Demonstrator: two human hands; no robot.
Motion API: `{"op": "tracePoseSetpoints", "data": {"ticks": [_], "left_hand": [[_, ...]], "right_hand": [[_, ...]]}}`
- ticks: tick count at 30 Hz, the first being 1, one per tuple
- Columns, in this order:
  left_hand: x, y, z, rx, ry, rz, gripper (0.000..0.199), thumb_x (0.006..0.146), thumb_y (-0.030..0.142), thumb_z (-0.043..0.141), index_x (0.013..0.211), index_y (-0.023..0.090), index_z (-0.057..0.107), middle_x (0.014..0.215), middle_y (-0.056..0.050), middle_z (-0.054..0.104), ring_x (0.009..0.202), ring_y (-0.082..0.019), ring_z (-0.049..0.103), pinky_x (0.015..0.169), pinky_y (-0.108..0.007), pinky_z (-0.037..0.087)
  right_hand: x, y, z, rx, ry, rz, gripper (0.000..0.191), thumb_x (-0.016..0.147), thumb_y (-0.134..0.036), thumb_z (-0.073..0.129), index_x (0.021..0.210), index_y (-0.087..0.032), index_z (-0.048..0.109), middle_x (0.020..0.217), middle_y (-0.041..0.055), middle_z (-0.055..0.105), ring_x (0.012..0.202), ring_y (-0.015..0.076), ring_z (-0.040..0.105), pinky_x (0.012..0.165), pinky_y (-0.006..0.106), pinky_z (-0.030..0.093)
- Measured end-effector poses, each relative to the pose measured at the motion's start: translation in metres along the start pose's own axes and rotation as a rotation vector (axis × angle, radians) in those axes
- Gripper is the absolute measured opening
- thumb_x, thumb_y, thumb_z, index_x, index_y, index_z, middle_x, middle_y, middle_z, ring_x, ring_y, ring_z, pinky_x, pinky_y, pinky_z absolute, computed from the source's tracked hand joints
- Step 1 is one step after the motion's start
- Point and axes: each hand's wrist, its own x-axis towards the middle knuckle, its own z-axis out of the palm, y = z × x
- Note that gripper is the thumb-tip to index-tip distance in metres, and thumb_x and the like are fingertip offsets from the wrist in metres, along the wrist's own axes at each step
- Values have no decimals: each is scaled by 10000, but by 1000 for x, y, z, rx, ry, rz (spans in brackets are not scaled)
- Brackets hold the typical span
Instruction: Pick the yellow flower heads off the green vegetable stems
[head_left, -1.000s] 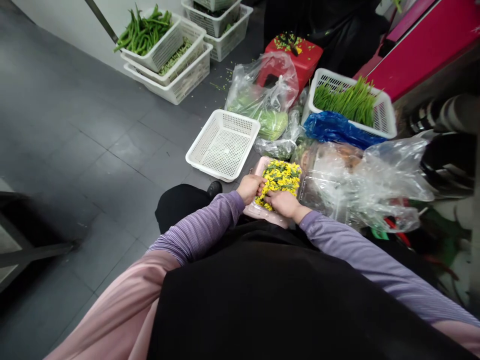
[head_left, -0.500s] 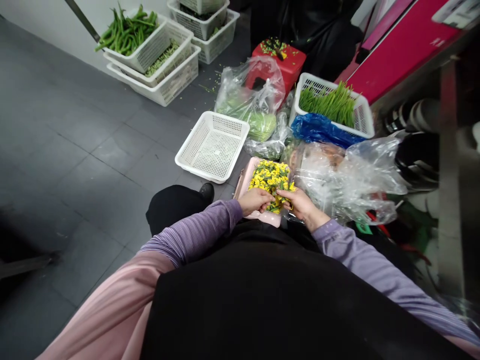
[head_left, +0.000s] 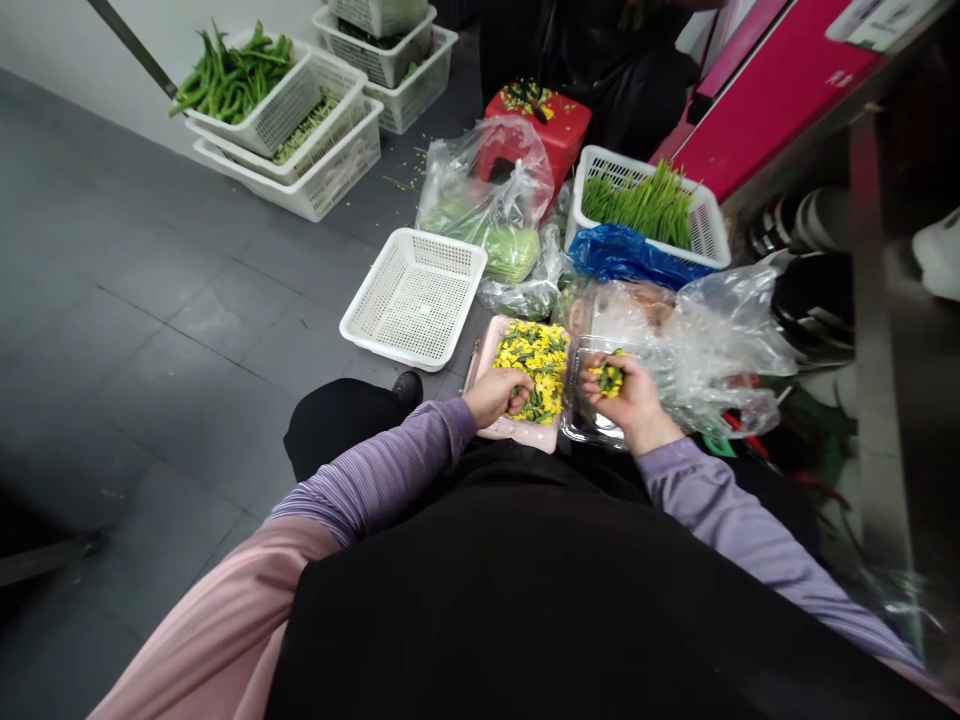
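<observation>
Yellow flowers with green stems [head_left: 541, 352] lie spread in a pink tray [head_left: 525, 433] close to my lap. My left hand [head_left: 498, 394] is closed at the tray's left part, fingers pinched together over the flowers; what it grips, if anything, is too small to make out. My right hand [head_left: 624, 394] is wrapped round a small bunch of yellow flowers [head_left: 609, 378], right of the tray. Below this hand is a clear plastic container [head_left: 589, 425], partly hidden by it.
A white basket [head_left: 415, 297] stands beyond the tray. Farther off are stacked baskets of green vegetables [head_left: 330, 160], a red stool [head_left: 559, 140], a basket of green stalks [head_left: 709, 225] and plastic bags [head_left: 675, 340]. Someone in dark clothing is behind the stool.
My right hand has moved right, off the tray, with the flower bunch in it. My left hand stays over the flowers. The whole view has shifted slightly.
</observation>
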Motion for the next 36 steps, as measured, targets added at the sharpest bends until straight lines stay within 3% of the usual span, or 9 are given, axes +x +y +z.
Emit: {"op": "tracePoseSetpoints", "data": {"ticks": [4, 8, 11, 14, 18, 21, 25, 31, 36], "left_hand": [[5, 3, -1, -47, 159, -95, 75, 639, 132, 531, 587, 118, 479, 470, 28, 416, 348, -36, 317, 354, -202, 198], [3, 1, 1, 31, 139, -162, 52, 633, 111, 545, 601, 103, 504, 460, 23, 423, 346, -39, 326, 363, -208, 210], [1, -2, 2, 63, 114, -173, 49, 645, 121, 540, 609, 103, 511, 459, 24, 426, 343, -39, 325, 365, -208, 218], [3, -6, 0, 73, 93, -177, 71, 647, 122, 531, 586, 109, 497, 448, 30, 413, 340, -40, 325, 362, -206, 223], [6, -8, -2, 93, 75, -152, 54, 658, 127, 516, 607, 108, 517, 451, 32, 420, 342, -45, 339, 362, -208, 247], [6, -8, -2, 192, 90, -116, 69, 677, 136, 501, 629, 104, 540, 446, 34, 424, 343, -47, 340, 363, -205, 264], [5, -11, 2, 390, 114, -56, 110, 705, 163, 485, 691, 103, 576, 459, 43, 427, 358, -50, 358, 379, -195, 292], [7, -21, 9, 734, 40, 125, 203, 728, 257, 488, 794, 117, 619, 443, 52, 434, 388, -57, 380, 438, -187, 315], [3, -17, 13, 785, -61, 197, 208, 723, 275, 477, 681, 120, 609, 444, 50, 425, 409, -52, 359, 435, -178, 276]], "right_hand": [[4, -18, -34, -247, 157, -11, 172, 567, -164, 565, 737, -182, 542, 548, -25, 535, 533, 111, 544, 417, 190, 397], [13, 13, -45, -880, 208, -112, 207, 599, -223, 603, 796, -160, 593, 591, 0, 573, 507, 121, 523, 455, 234, 411], [22, 39, -42, -1400, 129, -339, 222, 572, -178, 633, 794, -190, 635, 747, 29, 626, 664, 160, 564, 626, 277, 442], [29, 48, -39, -1658, -69, -466, 247, 582, -100, 591, 777, -237, 658, 890, 28, 626, 787, 177, 569, 705, 277, 424], [30, 40, -33, -1447, 19, -477, 182, 588, -194, 644, 769, -203, 642, 827, 41, 609, 728, 169, 560, 636, 276, 436], [23, 31, -25, -1005, 124, -239, 275, 599, -328, 667, 812, -169, 597, 587, -10, 530, 466, 103, 459, 409, 229, 360], [10, 26, -14, -576, 60, 32, 287, 562, -304, 709, 742, -151, 544, 499, -52, 444, 363, 47, 335, 306, 176, 206], [2, 36, 2, -380, 104, 129, 271, 540, -230, 727, 714, -141, 540, 558, -37, 497, 364, 26, 347, 288, 153, 211], [-4, 41, 12, -347, 51, 165, 219, 572, -212, 705, 687, -142, 533, 555, -27, 519, 368, 28, 358, 298, 151, 240]]}}
